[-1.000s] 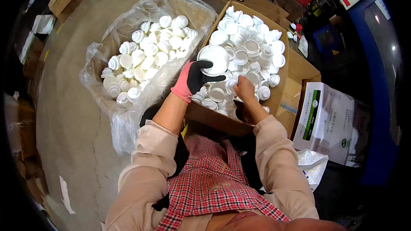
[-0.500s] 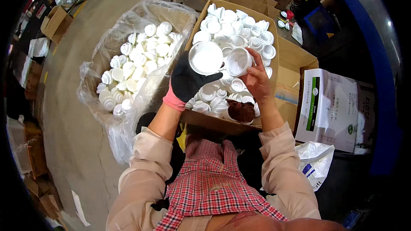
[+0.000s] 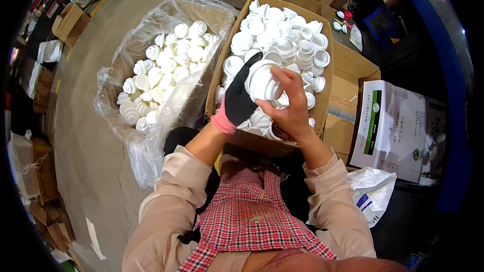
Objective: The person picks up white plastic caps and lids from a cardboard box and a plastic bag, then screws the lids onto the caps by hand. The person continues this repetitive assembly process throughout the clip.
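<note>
Over the middle cardboard box, my left hand (image 3: 238,99), in a black glove with a pink cuff, cradles a white stepped round plastic cap (image 3: 262,81). Its thumb points up along the cap's far side. My bare right hand (image 3: 293,102) grips the narrower end of the cap between thumb and fingers. Whether this is a single piece or two fitted together, I cannot tell. Below both hands lies a heap of similar white caps (image 3: 285,45) in the cardboard box (image 3: 327,65). Part of a dark brown thing (image 3: 280,132) shows beneath my right wrist.
To the left, a box lined with clear plastic (image 3: 113,78) holds cream-white caps (image 3: 164,70). An open carton (image 3: 345,106) and a white printed box (image 3: 390,126) stand at the right, with a white bag (image 3: 373,191) nearer me. Blue machinery (image 3: 443,45) borders the far right.
The two separate white caps, one in each hand, have come together between my hands. My right hand has turned over, fingers now on the narrow end. The view has shifted slightly.
</note>
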{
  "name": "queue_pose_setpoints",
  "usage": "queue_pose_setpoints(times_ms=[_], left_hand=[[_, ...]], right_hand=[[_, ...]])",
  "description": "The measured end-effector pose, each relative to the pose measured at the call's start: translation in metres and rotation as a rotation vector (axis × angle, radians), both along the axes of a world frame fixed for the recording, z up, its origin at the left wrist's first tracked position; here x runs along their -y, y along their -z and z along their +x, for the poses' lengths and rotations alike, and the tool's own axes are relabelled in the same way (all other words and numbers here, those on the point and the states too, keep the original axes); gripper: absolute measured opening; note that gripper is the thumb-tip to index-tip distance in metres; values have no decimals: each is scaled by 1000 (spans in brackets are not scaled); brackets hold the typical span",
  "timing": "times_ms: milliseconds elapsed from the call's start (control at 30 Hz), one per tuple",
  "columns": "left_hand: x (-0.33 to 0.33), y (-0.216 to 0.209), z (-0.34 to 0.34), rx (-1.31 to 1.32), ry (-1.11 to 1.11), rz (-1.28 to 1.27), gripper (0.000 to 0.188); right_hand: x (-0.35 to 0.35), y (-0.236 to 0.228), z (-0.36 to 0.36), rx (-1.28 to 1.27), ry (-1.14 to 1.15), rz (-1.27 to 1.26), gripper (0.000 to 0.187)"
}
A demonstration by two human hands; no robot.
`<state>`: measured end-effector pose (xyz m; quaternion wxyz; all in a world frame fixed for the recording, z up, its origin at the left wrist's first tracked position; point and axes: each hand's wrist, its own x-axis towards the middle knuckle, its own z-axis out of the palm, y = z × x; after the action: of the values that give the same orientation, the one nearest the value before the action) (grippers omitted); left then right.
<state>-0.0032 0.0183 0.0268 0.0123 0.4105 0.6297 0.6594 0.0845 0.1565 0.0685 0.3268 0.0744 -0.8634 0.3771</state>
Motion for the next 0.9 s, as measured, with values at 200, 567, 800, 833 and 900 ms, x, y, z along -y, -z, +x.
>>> queue_pose_setpoints(times_ms=[200,567,800,833,900], left_hand=[[-2,4,0,197,116,157,59],[6,-3,3,232,183,245,51],[5,-22,7,681,249,201,68],[5,-22,7,704,285,174,68],[-2,-22,12,710,377,115,69]], right_hand=[[2,2,-2,-12,63,82,70],[8,0,-4,-4,41,138,67],[0,1,-6,62,-8,-154,60],[-2,10,-12,68,-64,-498,58],[-12,13,-14,292,-125,-990,64]])
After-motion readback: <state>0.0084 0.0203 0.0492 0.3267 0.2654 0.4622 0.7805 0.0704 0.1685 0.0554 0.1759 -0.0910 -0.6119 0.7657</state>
